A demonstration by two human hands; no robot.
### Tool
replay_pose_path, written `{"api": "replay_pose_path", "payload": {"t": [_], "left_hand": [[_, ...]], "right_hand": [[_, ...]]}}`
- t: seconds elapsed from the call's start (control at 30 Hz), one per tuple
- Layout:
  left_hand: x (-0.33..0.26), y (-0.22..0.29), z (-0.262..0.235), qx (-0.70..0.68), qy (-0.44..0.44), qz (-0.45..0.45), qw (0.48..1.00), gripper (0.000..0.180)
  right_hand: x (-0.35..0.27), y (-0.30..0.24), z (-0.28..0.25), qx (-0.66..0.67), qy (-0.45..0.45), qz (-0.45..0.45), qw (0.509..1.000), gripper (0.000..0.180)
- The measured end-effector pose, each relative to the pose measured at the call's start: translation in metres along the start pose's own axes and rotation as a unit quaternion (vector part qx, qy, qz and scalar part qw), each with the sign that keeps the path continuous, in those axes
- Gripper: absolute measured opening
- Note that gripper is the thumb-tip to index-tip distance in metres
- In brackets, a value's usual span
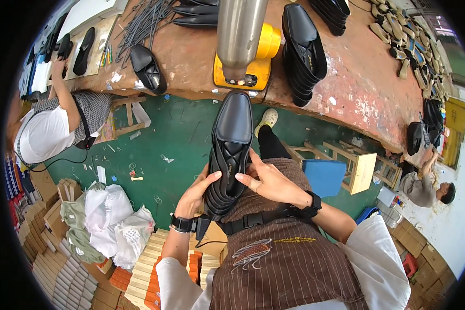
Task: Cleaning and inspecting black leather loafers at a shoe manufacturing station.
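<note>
A nested stack of black leather loafers (232, 121) is held in front of my apron, toes pointing toward the workbench. My left hand (197, 191) grips the stack's left side near the heels, its thumb on the top shoe. On the right side my right hand (274, 181) holds the same stack, thumb pressed at the opening and fingers partly hidden beneath. Just beyond the toes, a yellow machine with an upright metal cylinder (240, 39) stands at the bench edge. To its right is another stack of black shoes (305, 57); a black shoe (149, 70) lies to its left.
The brown workbench (356, 88) curves across the far side, with beige shoes (413, 46) piled at right and metal rods (147, 26) at left. A blue-seated stool (323, 177) stands right. White sacks (113, 217) and boxes (150, 268) are at left. Co-workers sit at both sides.
</note>
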State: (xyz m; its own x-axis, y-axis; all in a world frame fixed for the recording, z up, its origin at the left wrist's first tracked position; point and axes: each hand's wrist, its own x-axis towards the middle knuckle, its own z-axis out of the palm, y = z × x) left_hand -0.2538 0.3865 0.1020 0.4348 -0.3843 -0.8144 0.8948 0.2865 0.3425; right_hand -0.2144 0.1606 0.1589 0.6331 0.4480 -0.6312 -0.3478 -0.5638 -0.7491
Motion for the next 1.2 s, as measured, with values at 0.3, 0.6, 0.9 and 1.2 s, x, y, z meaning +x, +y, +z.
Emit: {"api": "replay_pose_path", "payload": {"t": [0.3,0.6,0.9,1.2], "left_hand": [[-0.002,0.004,0.005,0.127,-0.039,0.08,0.988,0.103],[0.018,-0.011,-0.006,0.014,-0.026,0.097,0.995,0.116],[0.046,-0.043,-0.039,-0.129,-0.018,-0.055,0.99,0.062],[0.05,-0.028,-0.013,-0.258,-0.179,-0.028,0.949,0.071]], "right_hand": [[-0.013,-0.007,-0.001,0.092,0.147,0.012,0.985,0.046],[-0.03,0.019,-0.006,0.29,0.197,-0.047,0.935,0.045],[-0.025,0.037,-0.022,0.61,0.081,0.096,0.782,0.046],[-0.045,0.073,-0.067,0.634,0.222,0.002,0.741,0.025]]}}
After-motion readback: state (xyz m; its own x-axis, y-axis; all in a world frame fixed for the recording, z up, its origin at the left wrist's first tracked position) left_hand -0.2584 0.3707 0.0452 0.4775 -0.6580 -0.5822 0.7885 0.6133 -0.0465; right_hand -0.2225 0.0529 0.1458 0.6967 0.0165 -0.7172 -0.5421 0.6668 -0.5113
